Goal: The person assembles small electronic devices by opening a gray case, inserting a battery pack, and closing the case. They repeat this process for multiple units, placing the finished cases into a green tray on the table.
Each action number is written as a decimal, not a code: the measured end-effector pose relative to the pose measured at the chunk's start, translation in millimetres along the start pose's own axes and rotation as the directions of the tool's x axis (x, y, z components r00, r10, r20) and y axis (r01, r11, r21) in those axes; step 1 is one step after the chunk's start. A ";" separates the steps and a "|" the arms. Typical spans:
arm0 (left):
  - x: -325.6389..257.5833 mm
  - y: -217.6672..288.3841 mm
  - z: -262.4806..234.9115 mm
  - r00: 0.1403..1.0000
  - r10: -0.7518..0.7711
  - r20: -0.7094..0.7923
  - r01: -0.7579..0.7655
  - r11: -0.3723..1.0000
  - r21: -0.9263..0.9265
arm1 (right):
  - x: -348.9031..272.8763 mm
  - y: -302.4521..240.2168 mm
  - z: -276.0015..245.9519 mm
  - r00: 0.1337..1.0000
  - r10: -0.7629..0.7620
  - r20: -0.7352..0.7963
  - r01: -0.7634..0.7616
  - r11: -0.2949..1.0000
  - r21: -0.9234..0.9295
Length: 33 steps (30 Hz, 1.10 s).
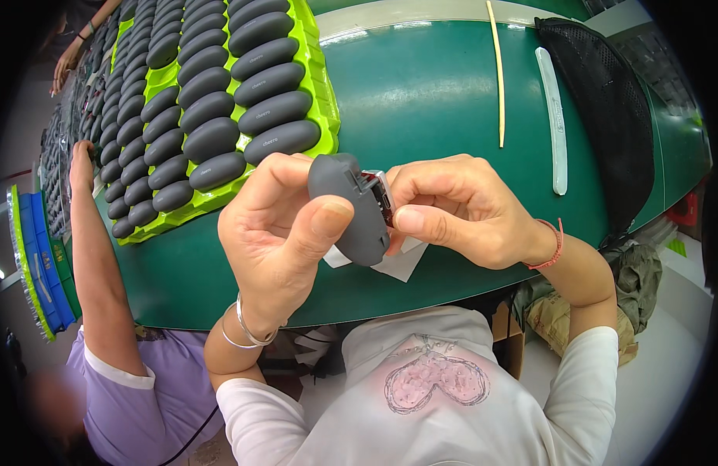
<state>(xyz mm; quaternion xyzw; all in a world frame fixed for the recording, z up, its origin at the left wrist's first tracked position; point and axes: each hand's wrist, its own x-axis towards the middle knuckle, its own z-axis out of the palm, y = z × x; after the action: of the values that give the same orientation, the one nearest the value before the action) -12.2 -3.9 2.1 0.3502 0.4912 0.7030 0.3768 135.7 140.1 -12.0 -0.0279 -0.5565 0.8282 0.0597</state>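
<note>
Dark grey, matte and oval, the plastic casing (pixel 347 211) is tipped on edge in my feed between the person's two hands, above the glossy green tabletop (pixel 421 93). I see it at the fingertips of the left hand (pixel 272 237), just right of that palm, gripped with the thumb against its left face. The right hand (pixel 467 211) pinches a small silver-and-black electronic part (pixel 382 198) at the casing's right side; I cannot tell how far it sits inside. Below them I make out white paper pieces (pixel 401 262), and farther left a lime-green plastic tray (pixel 321 85) bearing rows of similar dark ovals (pixel 277 111).
</note>
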 end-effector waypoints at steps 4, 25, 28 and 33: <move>2.0 0.9 -2.4 1.000 0.011 0.000 -0.011 0.999 0.047 | 0.8 -5.0 4.9 0.990 -0.022 -0.142 0.030 0.998 0.051; 11.3 2.0 -0.3 0.994 0.061 0.087 -0.071 0.991 0.115 | 2.3 -8.8 1.2 0.987 -0.064 -0.149 0.073 0.996 0.057; 11.0 1.6 -4.6 0.991 0.088 0.098 -0.102 0.983 0.153 | 2.5 -5.6 1.1 0.988 -0.066 -0.143 0.079 0.993 0.089; 12.4 -5.4 -8.0 0.959 0.248 0.135 -0.274 0.934 0.229 | 4.1 -4.0 1.7 0.988 -0.070 -0.141 0.078 0.995 0.055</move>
<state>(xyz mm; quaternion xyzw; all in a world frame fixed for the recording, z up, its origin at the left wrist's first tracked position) -24.0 4.7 -3.7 0.4922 0.5033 0.6614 0.2588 131.6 140.6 -7.5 -0.0628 -0.5263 0.8380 0.1297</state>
